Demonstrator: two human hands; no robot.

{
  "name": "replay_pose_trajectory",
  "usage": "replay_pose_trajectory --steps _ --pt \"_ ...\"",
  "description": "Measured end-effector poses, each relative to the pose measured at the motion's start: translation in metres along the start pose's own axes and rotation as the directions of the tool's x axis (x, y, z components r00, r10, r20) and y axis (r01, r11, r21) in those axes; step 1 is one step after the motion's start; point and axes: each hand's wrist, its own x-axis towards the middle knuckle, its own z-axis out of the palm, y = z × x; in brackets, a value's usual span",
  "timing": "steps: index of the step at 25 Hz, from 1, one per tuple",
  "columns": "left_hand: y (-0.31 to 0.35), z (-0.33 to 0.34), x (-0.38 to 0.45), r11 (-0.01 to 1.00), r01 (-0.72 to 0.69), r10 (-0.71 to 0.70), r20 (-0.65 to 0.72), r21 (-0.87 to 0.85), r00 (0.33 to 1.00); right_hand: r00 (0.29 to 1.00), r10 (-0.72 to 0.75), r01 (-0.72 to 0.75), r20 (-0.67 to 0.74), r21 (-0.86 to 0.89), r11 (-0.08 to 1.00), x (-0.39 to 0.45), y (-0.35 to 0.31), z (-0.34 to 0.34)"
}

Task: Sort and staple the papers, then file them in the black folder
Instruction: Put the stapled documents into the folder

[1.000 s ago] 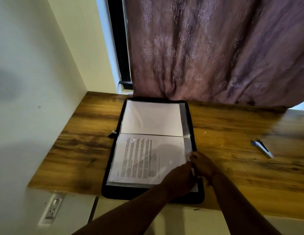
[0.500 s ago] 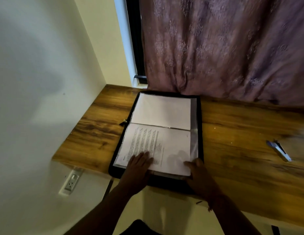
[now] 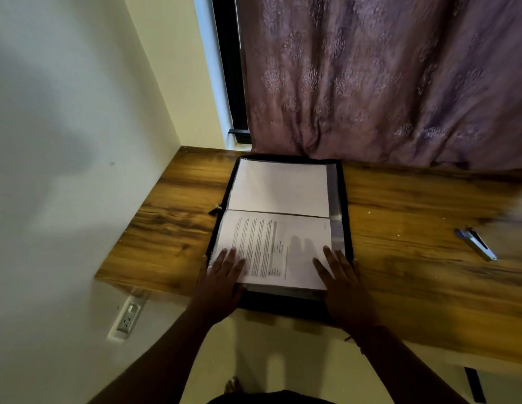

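— How's the black zip folder?
— Lying open on my wooden desk: two pages, one printed, one blank.
— Hands?
— My left hand and right hand press flat, fingers straight, gripping nothing. One stapler sits well apart.

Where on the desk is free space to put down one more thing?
Two bare patches of desk show: a wide one between the folder and the stapler, and a narrower one between the folder and the wall. The middle is crowded: the open folder reaches the curtain, and the left hand and right hand press flat on the papers.
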Motion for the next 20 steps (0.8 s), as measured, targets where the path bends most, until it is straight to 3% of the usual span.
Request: replay_pose_trajectory --steps 4,7,9,10,11,13,15,20 --pt "-0.042 -0.007 0.010 0.998 -0.059 0.058 -0.047 -0.010 0.997 0.996 0.066 -0.065 -0.064 0.020 0.998 0.008 -0.003 -0.002" --pt "-0.074 -0.006 0.026 0.990 -0.096 0.084 -0.110 -0.104 0.990 0.995 -0.055 0.056 -0.078 0.009 0.998 0.010 0.015 0.004" --pt "-0.084 -0.010 0.036 0.947 -0.054 0.015 -0.125 -0.318 0.992 0.992 0.115 -0.096 -0.057 0.266 0.959 0.011 0.013 -0.008" --pt "-0.084 -0.016 0.041 0.895 -0.004 -0.052 -0.114 -0.445 0.992 0.965 0.261 -0.234 -0.006 0.427 0.873 0.012 0.007 -0.016" --pt "-0.081 -0.025 0.047 0.825 0.050 -0.134 -0.109 -0.563 0.985 0.912 0.406 -0.361 0.061 0.589 0.723 0.016 0.000 -0.026" --pt "-0.074 -0.049 0.070 0.629 0.129 -0.294 -0.080 -0.766 0.953 0.778 0.624 -0.427 0.071 0.789 0.442 0.035 -0.010 -0.047" --pt "-0.069 -0.071 0.102 0.470 0.118 -0.408 -0.097 -0.875 0.908 0.699 0.715 -0.347 -0.005 0.872 0.346 0.060 -0.010 -0.065" --pt "-0.061 -0.112 0.187 0.269 0.097 -0.561 -0.074 -0.958 0.825 0.612 0.781 -0.092 -0.124 0.970 0.227 0.139 0.012 -0.099"
